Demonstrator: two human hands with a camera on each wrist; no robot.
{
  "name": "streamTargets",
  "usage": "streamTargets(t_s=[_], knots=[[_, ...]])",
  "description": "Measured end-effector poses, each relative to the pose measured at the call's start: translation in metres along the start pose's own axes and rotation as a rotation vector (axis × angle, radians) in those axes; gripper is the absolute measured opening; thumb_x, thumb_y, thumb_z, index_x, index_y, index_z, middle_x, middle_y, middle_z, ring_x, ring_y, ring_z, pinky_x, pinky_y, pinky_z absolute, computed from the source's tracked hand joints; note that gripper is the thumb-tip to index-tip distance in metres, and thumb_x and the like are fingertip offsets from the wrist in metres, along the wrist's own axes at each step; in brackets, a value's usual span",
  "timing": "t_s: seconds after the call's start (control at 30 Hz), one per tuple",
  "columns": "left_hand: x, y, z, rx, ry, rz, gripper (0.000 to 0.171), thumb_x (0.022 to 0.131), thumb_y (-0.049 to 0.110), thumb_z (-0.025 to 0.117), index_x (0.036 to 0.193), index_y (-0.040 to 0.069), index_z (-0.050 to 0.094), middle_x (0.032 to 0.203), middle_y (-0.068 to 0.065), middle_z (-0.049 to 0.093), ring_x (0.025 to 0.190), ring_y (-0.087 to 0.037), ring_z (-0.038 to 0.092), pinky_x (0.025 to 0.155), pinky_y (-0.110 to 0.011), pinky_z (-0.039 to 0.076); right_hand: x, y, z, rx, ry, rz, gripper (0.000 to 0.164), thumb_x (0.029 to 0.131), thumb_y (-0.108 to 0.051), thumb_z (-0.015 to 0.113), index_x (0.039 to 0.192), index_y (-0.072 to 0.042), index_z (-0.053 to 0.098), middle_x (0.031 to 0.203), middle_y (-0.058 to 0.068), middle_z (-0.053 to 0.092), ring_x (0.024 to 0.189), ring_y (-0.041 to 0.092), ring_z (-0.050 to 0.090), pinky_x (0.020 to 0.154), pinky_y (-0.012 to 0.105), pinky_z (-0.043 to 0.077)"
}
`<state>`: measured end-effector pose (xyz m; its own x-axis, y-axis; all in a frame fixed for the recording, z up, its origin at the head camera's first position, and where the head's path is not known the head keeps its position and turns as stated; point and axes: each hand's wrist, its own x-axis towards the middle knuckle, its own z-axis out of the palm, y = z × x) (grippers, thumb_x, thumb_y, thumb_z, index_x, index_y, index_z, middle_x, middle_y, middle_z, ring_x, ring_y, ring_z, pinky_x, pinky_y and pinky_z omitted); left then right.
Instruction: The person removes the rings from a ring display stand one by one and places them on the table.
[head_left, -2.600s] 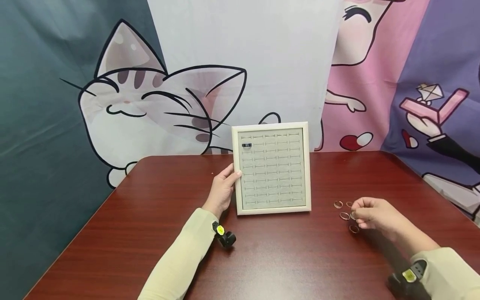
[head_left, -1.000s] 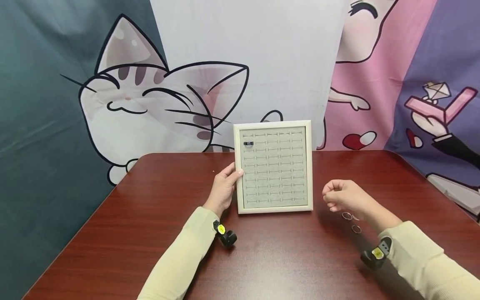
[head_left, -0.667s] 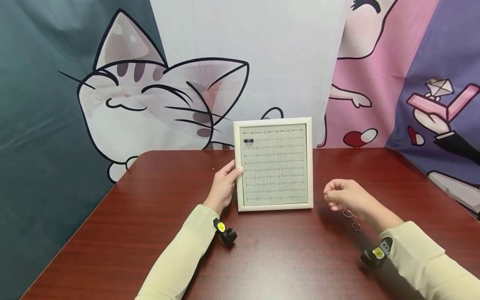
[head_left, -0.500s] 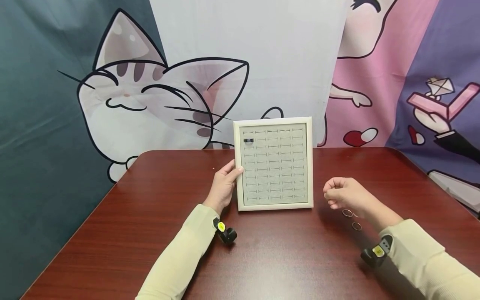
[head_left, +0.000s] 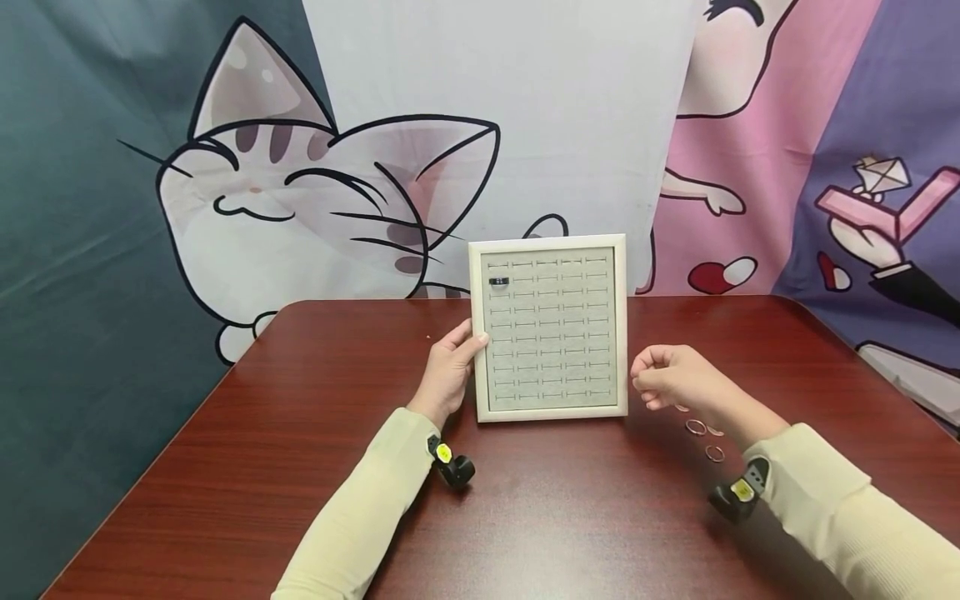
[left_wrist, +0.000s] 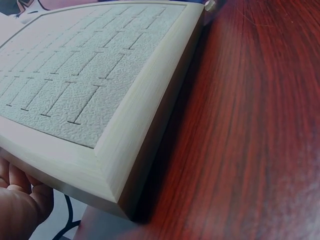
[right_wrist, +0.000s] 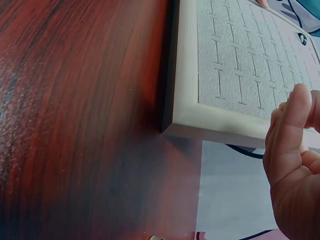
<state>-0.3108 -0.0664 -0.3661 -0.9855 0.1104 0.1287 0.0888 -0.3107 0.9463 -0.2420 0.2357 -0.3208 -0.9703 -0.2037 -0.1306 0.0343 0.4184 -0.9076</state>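
A cream-framed ring display board [head_left: 555,333] with a grey slotted panel stands tilted up on the table. My left hand [head_left: 444,375] grips its left edge, thumb on the front of the frame and fingers behind. One dark ring [head_left: 498,282] sits in a slot near the upper left. Just off the board's right edge, my right hand [head_left: 675,379] is raised with thumb and fingers pinched on a ring mostly hidden by the fingertips. Behind and below it lie several thin rings [head_left: 696,427] on the table, partly covered by the hand.
The reddish-brown wooden table [head_left: 540,517] extends around the board. A cartoon-printed cloth [head_left: 315,217] hangs behind its far edge. Black wrist cameras [head_left: 453,467] sit on both cream sleeves.
My right hand has left the group of rings and moved left to the board's right edge, fingers pinched. The left hand keeps its grip on the board.
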Motion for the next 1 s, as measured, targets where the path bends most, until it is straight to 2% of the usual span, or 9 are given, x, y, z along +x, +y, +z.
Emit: streamTargets(t_s=[0.2,0.47,0.77,1.0], knots=[[0.000,0.000,0.000,0.014,0.005,-0.004,0.038,0.089,0.008,0.058,0.127,0.009,0.056,0.115,-0.012,0.063,0.084,-0.011,0.064,0.073,-0.029,0.050,0.004,-0.003,0.003,0.019,-0.008,-0.016,0.014,0.080,0.000,0.055,0.091,0.007,0.050,0.067,0.002,0.053,0.056,0.008,0.054,0.055,0.027,0.053],[0.000,0.000,0.001,0.005,0.007,-0.001,0.037,0.089,0.008,0.058,0.127,0.008,0.057,0.112,-0.010,0.065,0.083,-0.011,0.064,0.074,-0.031,0.049,0.010,-0.004,0.007,0.072,-0.023,-0.026,0.007,0.080,0.003,0.056,0.085,0.005,0.051,0.067,0.003,0.053,0.053,0.009,0.053,0.054,0.026,0.051],[0.001,0.001,0.001,0.014,0.006,0.000,0.038,0.090,0.009,0.058,0.127,0.009,0.056,0.113,-0.011,0.064,0.084,-0.011,0.064,0.074,-0.030,0.049,0.011,-0.008,0.008,0.055,-0.032,-0.007,0.006,0.080,0.003,0.054,0.085,0.003,0.051,0.065,0.001,0.054,0.053,0.008,0.053,0.055,0.027,0.052],[-0.001,0.000,0.000,0.019,0.015,-0.020,0.039,0.089,0.010,0.059,0.127,0.011,0.056,0.116,-0.012,0.063,0.084,-0.011,0.064,0.074,-0.028,0.050,0.008,-0.008,0.011,0.055,-0.037,-0.004,0.016,0.080,0.002,0.054,0.092,0.012,0.050,0.065,0.003,0.053,0.053,0.010,0.053,0.054,0.026,0.052]])
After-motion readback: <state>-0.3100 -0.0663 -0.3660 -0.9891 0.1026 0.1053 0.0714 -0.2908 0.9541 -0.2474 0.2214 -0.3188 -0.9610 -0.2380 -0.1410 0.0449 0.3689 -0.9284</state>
